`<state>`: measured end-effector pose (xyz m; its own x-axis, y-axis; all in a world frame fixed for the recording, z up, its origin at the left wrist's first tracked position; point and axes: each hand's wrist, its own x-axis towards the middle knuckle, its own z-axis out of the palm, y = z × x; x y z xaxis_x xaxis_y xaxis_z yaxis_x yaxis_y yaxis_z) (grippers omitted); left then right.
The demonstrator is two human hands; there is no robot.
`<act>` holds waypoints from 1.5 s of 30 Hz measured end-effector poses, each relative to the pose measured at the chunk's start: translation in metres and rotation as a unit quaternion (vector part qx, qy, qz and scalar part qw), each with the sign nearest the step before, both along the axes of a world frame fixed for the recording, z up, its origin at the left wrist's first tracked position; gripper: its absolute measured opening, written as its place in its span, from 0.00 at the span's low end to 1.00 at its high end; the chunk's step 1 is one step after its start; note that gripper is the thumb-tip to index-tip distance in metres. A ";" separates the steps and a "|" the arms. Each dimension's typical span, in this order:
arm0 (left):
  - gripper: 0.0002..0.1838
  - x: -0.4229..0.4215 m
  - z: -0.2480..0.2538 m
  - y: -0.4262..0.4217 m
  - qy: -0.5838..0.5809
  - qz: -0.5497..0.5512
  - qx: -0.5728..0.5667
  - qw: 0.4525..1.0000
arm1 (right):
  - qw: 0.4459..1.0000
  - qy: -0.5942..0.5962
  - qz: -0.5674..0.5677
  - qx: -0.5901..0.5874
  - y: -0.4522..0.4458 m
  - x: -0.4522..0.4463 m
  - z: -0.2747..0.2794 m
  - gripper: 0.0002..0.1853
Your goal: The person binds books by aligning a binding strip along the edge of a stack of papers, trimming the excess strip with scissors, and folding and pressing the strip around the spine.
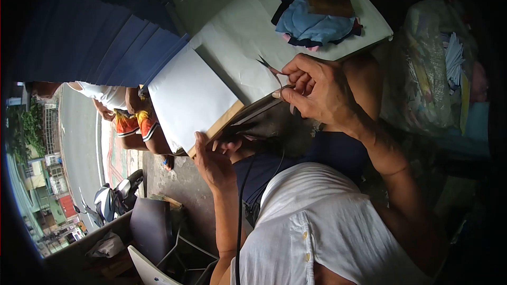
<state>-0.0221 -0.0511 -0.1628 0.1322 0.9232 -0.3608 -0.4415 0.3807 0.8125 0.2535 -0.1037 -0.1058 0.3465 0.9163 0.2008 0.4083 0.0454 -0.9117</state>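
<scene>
A flat block [193, 97] with a white top sheet and a tan edge lies at the near side of the pale table, jutting past its edge. My left hand [214, 161] grips the block's near corner, thumb on top, with the other fingers partly hidden beneath. To the right, my right hand [319, 87] is closed around a small pair of scissors [272, 69] by the handles. The dark pointed blades face up and left, above the table edge and apart from the block.
Folded cloths [311, 24] with a brown block [331, 1] on them lie on the pale table [227, 26]. A tall dark blue stack [121, 37] rises at left. A seated person [132, 111], a motorcycle [113, 198] and a street are beyond. Plastic bags [435, 63] sit at right.
</scene>
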 end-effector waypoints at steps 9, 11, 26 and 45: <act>0.10 -0.076 0.054 0.002 0.155 0.090 0.178 0.967 | 0.892 -0.447 -0.012 0.065 0.114 0.084 0.042 0.08; 0.08 -0.079 0.103 0.000 0.187 0.090 0.204 0.957 | 0.861 -0.501 0.066 -0.060 0.145 0.090 0.025 0.09; 0.17 -0.056 0.360 0.065 0.316 -0.368 0.576 0.657 | 0.859 -0.174 0.451 0.166 0.071 -0.037 0.241 0.35; 0.31 -0.096 0.440 0.328 0.645 0.033 0.663 0.378 | 0.709 -0.576 0.038 0.405 0.251 -0.067 0.358 0.10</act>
